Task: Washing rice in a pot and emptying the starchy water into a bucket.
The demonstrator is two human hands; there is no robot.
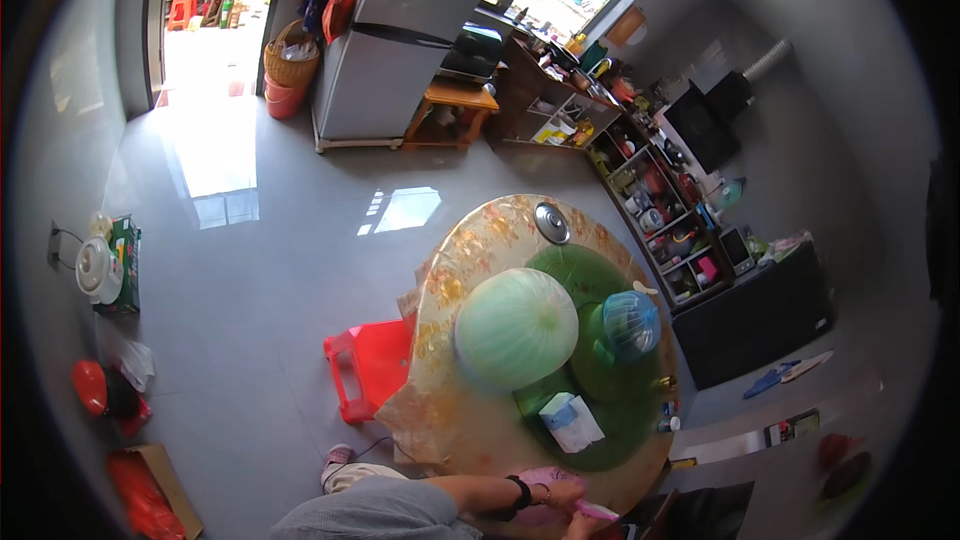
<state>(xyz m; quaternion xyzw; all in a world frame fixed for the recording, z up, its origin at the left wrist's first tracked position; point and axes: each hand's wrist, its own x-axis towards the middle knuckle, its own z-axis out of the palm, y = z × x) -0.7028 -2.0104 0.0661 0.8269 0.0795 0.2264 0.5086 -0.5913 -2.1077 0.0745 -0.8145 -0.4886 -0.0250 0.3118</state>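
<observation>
At the bottom edge, my left hand [564,494], below a black wristband and a bracelet, closes on a pink item [598,511] with a pale edge, perhaps a packet or cloth. My right hand [580,525] grips the same item just below, partly cut off by the frame. Pink patterned material [551,475] lies under and behind the left wrist, by the edge of a round table [465,420] with a floral cover. Beyond the hands, a tissue pack [571,422] rests on a green round turntable [637,435].
A large pale green mesh food cover [517,328], a smaller blue cover [631,325] and a metal lid [552,223] are on the table. A red plastic stool [375,367] stands at its left side. A fridge [397,37] and shelving [652,202] stand farther back.
</observation>
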